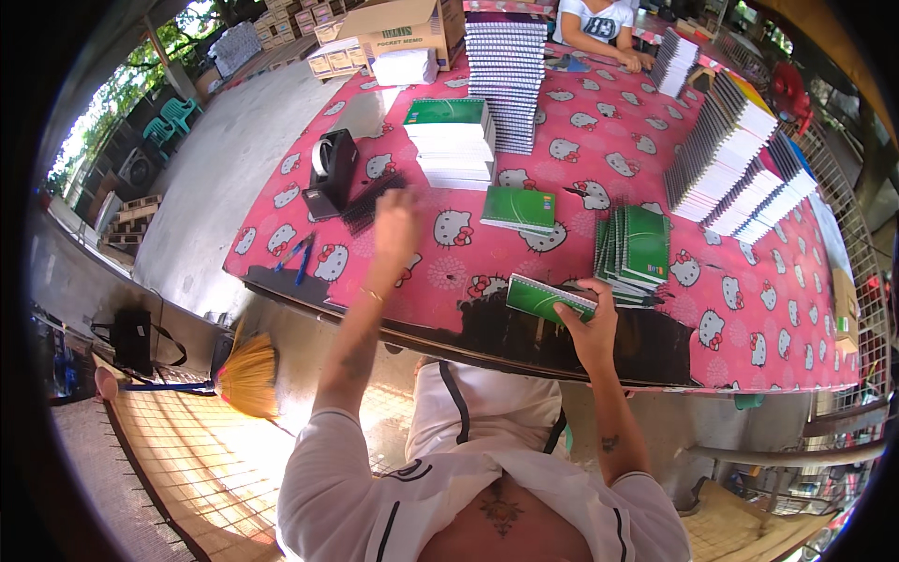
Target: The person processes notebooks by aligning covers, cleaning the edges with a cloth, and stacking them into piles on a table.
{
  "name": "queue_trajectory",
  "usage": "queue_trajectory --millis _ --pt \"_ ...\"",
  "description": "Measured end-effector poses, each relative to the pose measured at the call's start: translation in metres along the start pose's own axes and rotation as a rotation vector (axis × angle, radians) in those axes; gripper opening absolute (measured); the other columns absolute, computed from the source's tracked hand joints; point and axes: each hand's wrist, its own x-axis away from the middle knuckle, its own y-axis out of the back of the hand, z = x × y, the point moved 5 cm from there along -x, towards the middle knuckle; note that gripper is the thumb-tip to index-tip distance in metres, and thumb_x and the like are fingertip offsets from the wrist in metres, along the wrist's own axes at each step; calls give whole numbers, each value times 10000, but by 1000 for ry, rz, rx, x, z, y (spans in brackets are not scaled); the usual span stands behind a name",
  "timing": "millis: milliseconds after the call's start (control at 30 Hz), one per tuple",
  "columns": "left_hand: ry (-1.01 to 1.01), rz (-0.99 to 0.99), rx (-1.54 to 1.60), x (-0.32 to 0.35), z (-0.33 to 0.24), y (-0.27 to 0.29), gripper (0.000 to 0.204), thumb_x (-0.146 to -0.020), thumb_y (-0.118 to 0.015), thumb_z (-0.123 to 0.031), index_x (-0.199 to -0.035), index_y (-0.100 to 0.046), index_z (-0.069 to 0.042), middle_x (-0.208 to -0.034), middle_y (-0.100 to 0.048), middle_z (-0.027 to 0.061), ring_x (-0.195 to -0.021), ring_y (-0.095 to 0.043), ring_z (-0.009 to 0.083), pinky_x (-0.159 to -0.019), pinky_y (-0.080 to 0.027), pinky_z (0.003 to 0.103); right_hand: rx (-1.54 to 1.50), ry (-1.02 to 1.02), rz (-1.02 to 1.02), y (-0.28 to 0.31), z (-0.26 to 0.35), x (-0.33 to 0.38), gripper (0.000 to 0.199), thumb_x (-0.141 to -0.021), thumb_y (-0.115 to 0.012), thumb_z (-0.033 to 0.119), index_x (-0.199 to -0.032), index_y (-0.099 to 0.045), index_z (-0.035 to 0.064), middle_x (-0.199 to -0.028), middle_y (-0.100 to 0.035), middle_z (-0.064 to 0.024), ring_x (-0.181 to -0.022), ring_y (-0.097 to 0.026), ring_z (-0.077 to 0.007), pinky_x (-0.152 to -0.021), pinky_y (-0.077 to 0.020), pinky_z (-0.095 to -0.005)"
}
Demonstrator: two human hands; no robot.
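My right hand [592,323] grips a small green notepad [543,298] by its right end, above the dark bare strip along the table's near edge. My left hand [398,227] is reached out beside a bunch of black binding coils [367,206]; motion blurs its fingers, so whether they hold a coil cannot be made out. Between the hands and a little farther off lie a couple of green notepads [518,208]. Just beyond my right hand, a fanned pile of green notepads [632,248] with black coils rests on the cloth.
A black tape dispenser [330,173] stands left of the coils, with blue-handled pliers [302,258] nearer me. Behind are a green-topped notepad stack [451,140] and a tall spiral notebook stack [506,80]. More notebook stacks [721,150] lean at right. Another person [599,28] sits across the table.
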Motion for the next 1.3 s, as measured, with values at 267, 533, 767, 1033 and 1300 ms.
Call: queue_trajectory --millis 267,533,767,1033,1300 --pt "39 139 -116 22 52 -12 188 -920 -630 -141 -1063 -604 -23 -1027 -637 159 -933 -621 354 -812 -523 448 -271 -179 70 -20 -39 8 335 -806 -771 10 -1058 -551 37 -977 -631 -61 -874 -593 -115 -777 -490 -269" --pt "374 159 342 32 -29 25 145 -961 -599 -70 -1092 -572 -13 -1051 -638 142 -798 -645 233 -643 -520 368 -308 -216 60 -21 -20 9 377 -810 -749 -17 -1142 -577 37 -1012 -654 -71 -907 -607 -114 -809 -492 -271" --pt "685 209 1362 102 -155 32 581 -977 -549 -35 -1494 -316 94 -1328 -580 191 -1101 -593 218 -971 -464 334 -301 -111 249 -32 -17 5 233 -873 -712 7 -1105 -696 16 -1049 -669 -47 -906 -606 -104 -813 -486 -261" --pt "627 304 912 53 -92 57 419 -1041 -529 -172 -1392 -442 40 -1193 -625 155 -977 -621 185 -839 -510 311 -222 -189 312 -28 -26 8 231 -894 -713 49 -1115 -686 -11 -1028 -698 -48 -936 -605 -84 -853 -479 -242" --pt "206 362 830 74 -109 66 178 -922 -679 -50 -1095 -680 -11 -886 -659 98 -538 -593 140 -496 -465 263 -232 -193 320 -31 -23 12 233 -894 -702 40 -1122 -685 -7 -1013 -692 -45 -915 -601 -82 -814 -478 -233"
